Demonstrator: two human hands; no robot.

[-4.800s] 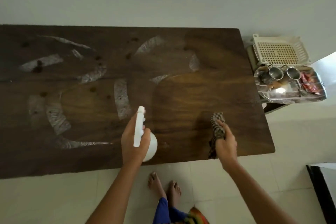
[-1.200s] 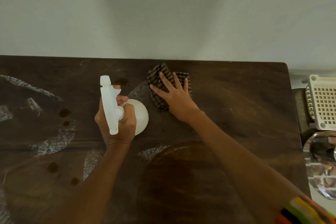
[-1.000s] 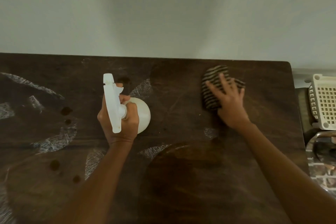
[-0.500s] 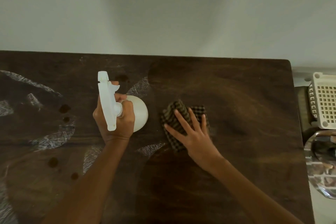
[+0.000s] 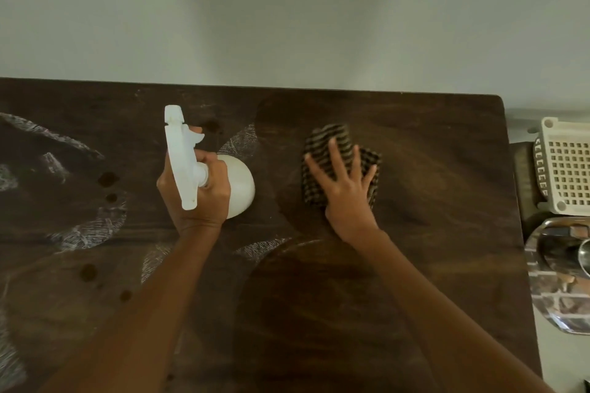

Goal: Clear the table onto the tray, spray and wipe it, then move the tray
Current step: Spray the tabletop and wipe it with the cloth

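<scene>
Left grip (image 5: 194,198): fingers are curled tight round the neck of the spray bottle (image 5: 239,185); one finger is seen up by the trigger.
Spray bottle: white, held tilted over the table (image 5: 431,169), its nozzle pointed toward 12 o'clock and its round body toward 3 o'clock of the grip. Whether the body touches the wood cannot be told.
Right grip (image 5: 348,198): fingers are straight and spread, nothing is clasped; the palm and fingers are pressed flat on the cloth (image 5: 325,143).
Cloth: dark-and-tan checked, folded into a thick pad, laid on the table at 3 o'clock of the spray bottle, apart from it, in the far half of the top.
Table: dark wood, its far edge set against a pale wall (image 5: 287,9).
White smears (image 5: 92,230): streaky patches are seen at 8 to 9 o'clock of the bottle, with smaller ones at 12 and 6 o'clock of it.
Dark spots (image 5: 108,179): small round marks are scattered among the smears on the left half.
Darker patch (image 5: 319,297): a rounded, deeper-toned area is seen at 6 o'clock of the cloth, between the two forearms.
Tray (image 5: 539,306): shiny metal, placed off the right end of the table at 4 o'clock of the cloth, cut off by the frame; its contents are too cropped to be named.
Basket (image 5: 568,169): white perforated plastic, set just beside the tray at its 12 o'clock.
</scene>
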